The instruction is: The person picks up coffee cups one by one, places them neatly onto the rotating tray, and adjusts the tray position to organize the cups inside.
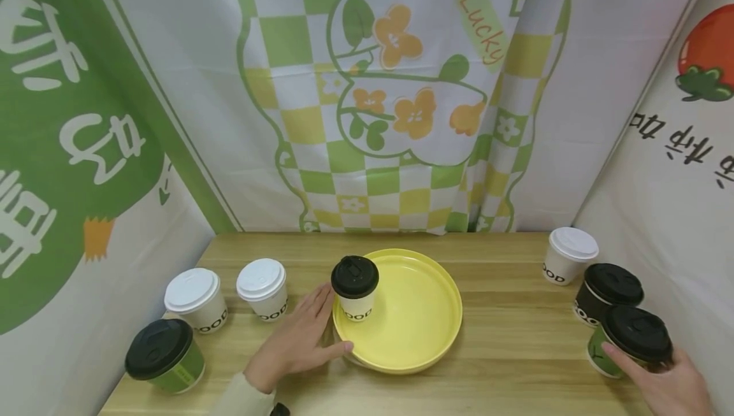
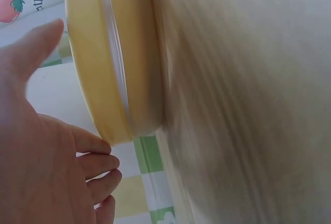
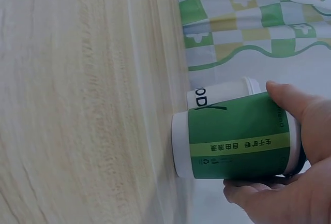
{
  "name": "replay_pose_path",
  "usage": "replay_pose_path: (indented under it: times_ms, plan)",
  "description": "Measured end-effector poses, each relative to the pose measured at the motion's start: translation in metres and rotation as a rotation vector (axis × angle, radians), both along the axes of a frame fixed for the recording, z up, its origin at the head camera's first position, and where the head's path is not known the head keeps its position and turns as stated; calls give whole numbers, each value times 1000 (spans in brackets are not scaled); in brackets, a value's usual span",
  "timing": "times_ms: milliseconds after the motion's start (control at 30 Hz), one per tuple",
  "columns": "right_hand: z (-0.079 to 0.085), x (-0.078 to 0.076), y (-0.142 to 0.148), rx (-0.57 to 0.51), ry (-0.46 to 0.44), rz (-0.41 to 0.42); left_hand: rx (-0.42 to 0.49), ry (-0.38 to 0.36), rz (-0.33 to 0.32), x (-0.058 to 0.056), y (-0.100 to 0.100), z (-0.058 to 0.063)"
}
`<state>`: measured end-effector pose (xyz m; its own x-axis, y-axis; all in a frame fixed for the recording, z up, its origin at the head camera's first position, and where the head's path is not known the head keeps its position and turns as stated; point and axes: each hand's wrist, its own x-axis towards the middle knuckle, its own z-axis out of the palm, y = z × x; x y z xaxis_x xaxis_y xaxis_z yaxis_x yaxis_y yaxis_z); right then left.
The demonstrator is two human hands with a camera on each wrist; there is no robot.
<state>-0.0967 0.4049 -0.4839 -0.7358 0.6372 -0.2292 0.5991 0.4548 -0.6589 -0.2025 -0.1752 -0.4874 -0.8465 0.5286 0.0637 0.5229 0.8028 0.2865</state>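
A round yellow tray (image 1: 410, 320) lies on the table; the left wrist view shows it as two stacked yellow layers (image 2: 93, 53) with a pale gap between. On its left side stands a white paper cup with a black lid (image 1: 355, 285). My left hand (image 1: 301, 339) is at the tray's left edge, fingers extended, thumb by the rim and a fingertip touching its side. At the far right, my right hand (image 1: 671, 384) grips a green paper cup with a black lid (image 3: 238, 141) near its lid. This cup is upright, its base at the tabletop.
Behind the green cup stand a black-lidded dark cup (image 1: 610, 292) and a white cup (image 1: 568, 257). At left are two white-lidded cups, one outer (image 1: 197, 298) and one inner (image 1: 264, 288), plus a green black-lidded cup (image 1: 166, 355). Printed curtains (image 1: 401, 116) close the back and sides.
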Motion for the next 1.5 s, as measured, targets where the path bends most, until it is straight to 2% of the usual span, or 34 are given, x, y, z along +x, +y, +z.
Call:
replay_pose_path:
  times_ms: [133, 267, 367, 467, 667, 867, 967, 1200, 1500]
  plan:
    - [1, 1, -4, 3, -19, -13, 8, -9, -21, -9, 0, 1]
    - [1, 0, -10, -3, -21, -17, -6, -27, -9, -14, 0, 1]
    - [2, -1, -16, 5, 9, -23, -26, -17, 11, -11, 1, 2]
    - [6, -2, -22, 22, 36, 1, -41, 6, 27, -2, 3, 4]
    - [22, -8, -34, -68, 22, 153, -33, 33, 45, 12, 10, 5]
    - [32, -17, -56, -72, 33, 316, -46, 20, 45, 11, 8, 5]
    - [36, -21, -70, -63, 71, 404, -48, 8, 29, 9, 4, 6]
    - [41, -33, -110, -42, 236, 500, -45, 25, 10, 6, 1, 10]
    - [52, -50, -170, -118, 366, 618, -62, 34, 9, 21, 8, 9]
